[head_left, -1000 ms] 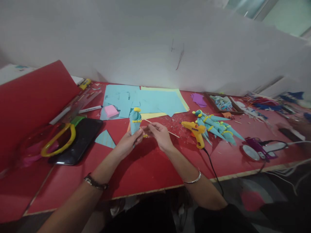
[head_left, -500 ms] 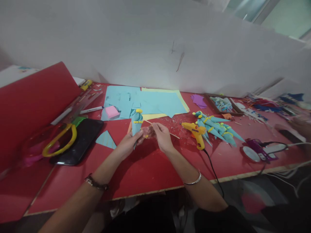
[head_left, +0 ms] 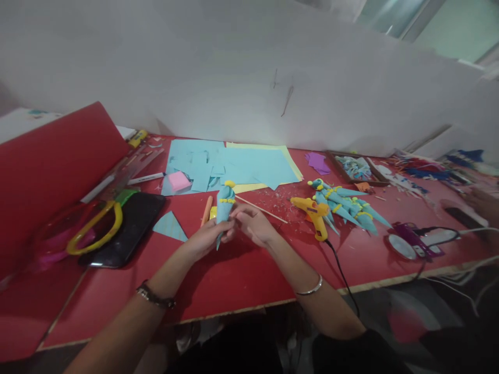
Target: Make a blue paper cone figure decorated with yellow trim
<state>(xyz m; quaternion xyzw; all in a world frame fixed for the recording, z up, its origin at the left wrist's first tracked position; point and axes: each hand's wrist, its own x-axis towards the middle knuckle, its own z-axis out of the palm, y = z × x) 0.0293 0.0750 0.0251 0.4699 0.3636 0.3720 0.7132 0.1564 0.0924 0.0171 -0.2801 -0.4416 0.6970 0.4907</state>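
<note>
A small light-blue paper cone point(head_left: 224, 210) stands nearly upright in my left hand point(head_left: 212, 236), point downward. A yellow beaded band crosses its upper part, and a yellow tip tops the rolled blue paper inside. The thumb and fingers of my left hand are closed around its lower half. At the cone's right side is my right hand point(head_left: 255, 223), fingers loosely bent and apart, with the fingertips close to the cone; whether they touch it I cannot tell. A thin wooden stick point(head_left: 263, 209) lies on the table behind my right hand.
A yellow glue gun point(head_left: 315, 212) with a black cord lies on the right, beside several finished blue cones point(head_left: 351, 202). Blue paper sheets point(head_left: 257, 163) lie at the back. Yellow-handled scissors point(head_left: 117, 221) and a black phone point(head_left: 144, 223) are on the left. Another person's hand point(head_left: 481, 202) shows far right.
The cone in my left hand has moved slightly right and down. My right hand has shifted left towards it, its fingers loosening from a pinch.
</note>
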